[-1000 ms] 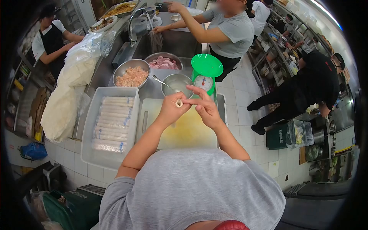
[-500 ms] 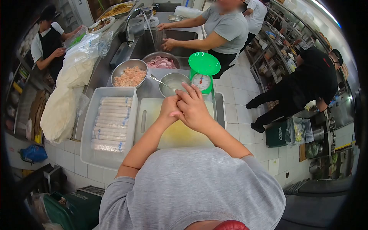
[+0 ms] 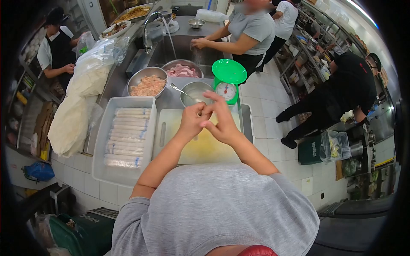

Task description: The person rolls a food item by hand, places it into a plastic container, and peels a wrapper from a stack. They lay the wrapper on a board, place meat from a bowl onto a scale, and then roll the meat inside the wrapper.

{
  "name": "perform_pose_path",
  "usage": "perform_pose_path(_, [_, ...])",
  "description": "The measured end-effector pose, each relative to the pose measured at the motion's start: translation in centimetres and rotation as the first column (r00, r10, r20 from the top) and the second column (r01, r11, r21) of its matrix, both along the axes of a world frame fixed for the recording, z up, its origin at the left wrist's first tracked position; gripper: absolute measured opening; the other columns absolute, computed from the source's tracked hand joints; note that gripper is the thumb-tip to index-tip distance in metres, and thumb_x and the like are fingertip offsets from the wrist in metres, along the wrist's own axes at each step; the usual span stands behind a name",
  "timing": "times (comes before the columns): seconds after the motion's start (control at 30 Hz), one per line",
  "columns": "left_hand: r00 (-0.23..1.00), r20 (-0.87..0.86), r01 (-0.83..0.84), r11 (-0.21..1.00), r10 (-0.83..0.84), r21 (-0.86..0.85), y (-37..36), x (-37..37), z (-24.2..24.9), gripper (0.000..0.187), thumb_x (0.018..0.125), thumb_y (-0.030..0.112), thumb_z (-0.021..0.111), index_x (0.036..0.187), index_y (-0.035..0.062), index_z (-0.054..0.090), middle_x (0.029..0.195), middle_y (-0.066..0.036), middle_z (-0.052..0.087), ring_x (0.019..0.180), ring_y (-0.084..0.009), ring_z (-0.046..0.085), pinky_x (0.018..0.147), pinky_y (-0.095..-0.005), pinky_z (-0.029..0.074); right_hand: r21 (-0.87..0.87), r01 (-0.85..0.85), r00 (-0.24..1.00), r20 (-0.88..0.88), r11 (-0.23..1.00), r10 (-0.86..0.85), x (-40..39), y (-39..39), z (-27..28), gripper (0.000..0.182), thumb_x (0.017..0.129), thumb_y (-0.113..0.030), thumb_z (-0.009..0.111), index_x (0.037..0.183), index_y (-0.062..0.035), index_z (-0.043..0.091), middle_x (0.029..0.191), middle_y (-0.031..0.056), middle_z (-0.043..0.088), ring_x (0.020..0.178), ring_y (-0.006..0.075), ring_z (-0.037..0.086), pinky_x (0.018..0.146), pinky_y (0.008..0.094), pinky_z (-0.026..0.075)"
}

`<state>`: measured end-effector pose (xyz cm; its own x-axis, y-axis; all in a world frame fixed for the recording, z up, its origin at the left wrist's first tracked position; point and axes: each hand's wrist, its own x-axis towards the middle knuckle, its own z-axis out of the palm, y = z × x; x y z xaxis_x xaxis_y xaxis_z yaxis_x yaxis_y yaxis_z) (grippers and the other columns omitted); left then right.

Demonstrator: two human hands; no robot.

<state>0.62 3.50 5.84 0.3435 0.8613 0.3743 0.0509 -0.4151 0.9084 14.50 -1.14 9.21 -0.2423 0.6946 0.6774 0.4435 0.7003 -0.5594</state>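
Note:
My left hand (image 3: 191, 122) and my right hand (image 3: 222, 124) meet above a white cutting board (image 3: 205, 151) with yellow stains. The left fingers are curled against fingers of the right hand; whether something small is between them is hidden. On my right hand the fingers stretch out, apart from the thumb. Just beyond, a metal bowl (image 3: 202, 87) has a spoon (image 3: 180, 90) leaning in it. A green kitchen scale (image 3: 226, 87) stands to its right. Left of the board, a plastic tub (image 3: 99, 143) holds several pale rolls (image 3: 126, 136) in clear wrap.
Metal bowls of pinkish chopped filling (image 3: 148, 86) and raw meat slices (image 3: 183, 71) stand by the sink (image 3: 192, 42), where water runs. A co-worker (image 3: 252, 34) is there. Plastic-covered pale sheets (image 3: 77, 115) lie left. Other people stand at left (image 3: 57, 47) and right (image 3: 346, 81).
My right hand's fingers have spread and lifted a little, while the left stays curled against them. The co-worker's hands at the sink have drawn together toward the right. The view has shifted slightly.

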Motion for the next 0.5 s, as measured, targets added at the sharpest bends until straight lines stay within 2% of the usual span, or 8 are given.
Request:
perform_pose_path(0.07, [0.994,0.108,0.008,0.999,-0.003,-0.051,-0.1,0.2,1.7,0.027,0.086,0.021,0.062,0.068,0.0024,0.053,0.052,0.0,0.045,0.052,-0.0048,0.041,0.047,-0.0246,0.036,-0.025,-0.061,0.983,-0.175,0.998,0.056,0.2,0.3,-0.9,0.061,0.076,-0.036,0.072,0.117,-0.0027,0.043,0.128,0.019,0.043,0.123,0.033,0.04,0.102,0.043,0.03])
perform_pose_path(0.1, [0.988,0.154,0.039,0.997,-0.028,-0.073,-0.2,0.1,2.8,0.027,0.087,0.021,0.061,0.069,0.0035,0.053,0.054,0.001,0.047,0.054,-0.0047,0.043,0.048,-0.0239,0.037,-0.034,-0.092,0.962,-0.261,0.995,0.08,0.2,0.4,-1.3,0.07,0.075,-0.034,0.074,0.127,-0.0034,0.038,0.127,0.0183,0.044,0.121,0.0314,0.041,0.101,0.0417,0.032])
perform_pose_path(0.2, [0.959,0.275,0.098,0.992,-0.072,-0.083,-0.3,0.4,5.2,0.028,0.091,0.025,0.059,0.072,0.0057,0.053,0.06,0.003,0.053,0.058,-0.005,0.049,0.052,-0.0216,0.04,-0.326,-0.264,0.927,-0.344,0.908,0.146,-0.7,-0.3,-2.9,0.078,0.08,-0.028,0.071,0.137,-0.0039,0.024,0.126,0.0142,0.044,0.119,0.0245,0.043,0.098,0.0386,0.036])
perform_pose_path(0.27, [0.939,0.337,0.081,0.996,-0.069,-0.022,-0.4,1.1,5.8,0.032,0.091,0.031,0.06,0.073,0.0056,0.054,0.064,0.002,0.056,0.06,-0.0057,0.051,0.055,-0.0197,0.042,-0.338,-0.27,0.906,-0.407,0.902,0.118,-1.9,-0.7,-2.7,0.076,0.083,-0.024,0.068,0.14,-0.0031,0.022,0.126,0.013,0.044,0.118,0.0221,0.044,0.096,0.0357,0.038])
perform_pose_path(0.3, [0.928,0.356,0.137,0.99,-0.112,-0.044,-0.5,0.9,6.2,0.031,0.091,0.031,0.06,0.073,0.0059,0.054,0.065,0.001,0.057,0.064,-0.0069,0.054,0.062,-0.0222,0.044,-0.342,-0.272,0.893,-0.437,0.899,0.104,-2.2,-0.8,-2.6,0.075,0.085,-0.022,0.067,0.141,-0.0027,0.021,0.126,0.0124,0.044,0.117,0.0209,0.044,0.096,0.0343,0.039])
perform_pose_path(0.37, [0.897,0.394,0.25,0.964,-0.198,-0.085,-0.8,0.4,6.8,0.03,0.091,0.032,0.059,0.074,0.0065,0.056,0.069,-0.001,0.06,0.071,-0.0092,0.06,0.076,-0.0273,0.047,-0.492,-0.348,0.845,-0.533,0.798,0.04,-1.7,-0.9,-2.7,0.071,0.087,-0.021,0.064,0.141,-0.0021,0.022,0.126,0.0126,0.044,0.118,0.0198,0.043,0.096,0.0324,0.039])
perform_pose_path(0.47, [0.916,0.282,0.259,0.958,-0.284,0.124,0.4,-0.1,5.9,0.032,0.089,0.036,0.06,0.075,0.0074,0.058,0.072,-0.003,0.063,0.084,-0.015,0.065,0.099,-0.0408,0.036,-0.523,-0.287,0.896,-0.443,0.802,0.032,-1.0,-0.7,-4.2,0.065,0.09,-0.019,0.06,0.141,-0.0013,0.023,0.123,0.0117,0.046,0.111,0.0173,0.047,0.092,0.0309,0.042])
perform_pose_path(0.5, [0.937,0.233,0.241,0.965,-0.26,0.106,0.5,-0.1,5.4,0.032,0.089,0.036,0.06,0.074,0.0077,0.058,0.071,-0.002,0.063,0.086,-0.0167,0.065,0.102,-0.0426,0.031,-0.496,-0.274,0.904,-0.426,0.824,0.043,-1.1,-0.8,-4.3,0.064,0.091,-0.018,0.058,0.141,-0.0014,0.022,0.121,0.0103,0.047,0.105,0.016,0.048,0.089,0.0301,0.042])
